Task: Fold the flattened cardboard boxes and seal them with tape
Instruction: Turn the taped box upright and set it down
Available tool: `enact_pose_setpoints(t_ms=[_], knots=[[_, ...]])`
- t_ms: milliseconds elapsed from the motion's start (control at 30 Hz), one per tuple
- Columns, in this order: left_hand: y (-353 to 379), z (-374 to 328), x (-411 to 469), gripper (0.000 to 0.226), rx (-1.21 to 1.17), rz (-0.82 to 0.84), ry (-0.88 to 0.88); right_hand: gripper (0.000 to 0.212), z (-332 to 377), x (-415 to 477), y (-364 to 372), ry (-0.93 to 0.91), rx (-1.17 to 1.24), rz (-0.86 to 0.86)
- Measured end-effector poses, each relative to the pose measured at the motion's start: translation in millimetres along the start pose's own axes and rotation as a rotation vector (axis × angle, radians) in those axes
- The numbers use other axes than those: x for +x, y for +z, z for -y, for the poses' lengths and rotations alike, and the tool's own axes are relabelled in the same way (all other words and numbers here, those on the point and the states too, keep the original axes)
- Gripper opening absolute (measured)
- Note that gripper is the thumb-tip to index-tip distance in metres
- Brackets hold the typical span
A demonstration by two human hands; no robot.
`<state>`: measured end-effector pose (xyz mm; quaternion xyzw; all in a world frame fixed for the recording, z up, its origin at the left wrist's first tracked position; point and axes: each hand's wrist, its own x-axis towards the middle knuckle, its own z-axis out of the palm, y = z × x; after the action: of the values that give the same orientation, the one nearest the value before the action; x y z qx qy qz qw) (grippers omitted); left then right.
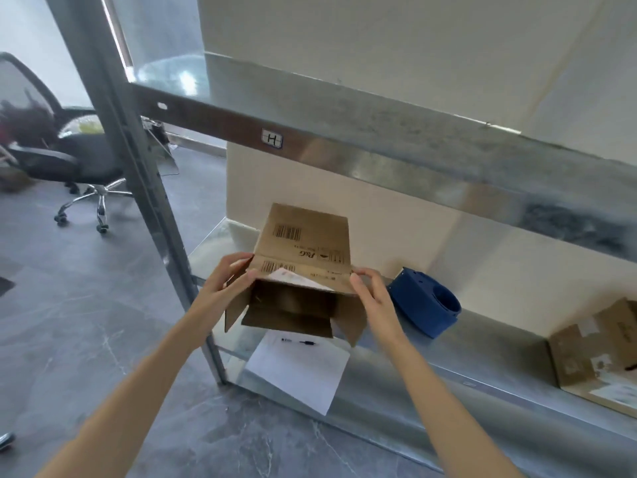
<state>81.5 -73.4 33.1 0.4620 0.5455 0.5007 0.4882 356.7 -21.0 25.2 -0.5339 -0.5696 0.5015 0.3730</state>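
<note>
Cardboard box half-erected, held over shelf edge. Fingers of left hand and right hand grasp opposite walls. Risk: loose flaps, walls could skew or collapse flat. Blue tape dispenser just beside.

The lower metal shelf carried a white paper sheet near its left end, a blue tape dispenser further back, and a cardboard box at the right.
</note>
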Motion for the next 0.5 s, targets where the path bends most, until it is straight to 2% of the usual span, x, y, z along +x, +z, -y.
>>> enact_pose_setpoints(t_ms=[167,300,367,500], knots=[[-2,-7,-5,0.063,-0.014,-0.119,0.020,0.038,18,-3,3,-0.011,0.102,-0.012],[6,-10,-3,0.079,0.034,-0.191,0.067,0.075,25,-5,10,-0.067,0.014,-0.053],[10,-12,2,0.080,0.113,-0.207,0.125,0.088,30,-5,12,-0.101,-0.056,-0.096],[16,-22,13,0.084,0.268,-0.247,0.148,0.087,44,0,12,-0.227,-0.104,-0.105]])
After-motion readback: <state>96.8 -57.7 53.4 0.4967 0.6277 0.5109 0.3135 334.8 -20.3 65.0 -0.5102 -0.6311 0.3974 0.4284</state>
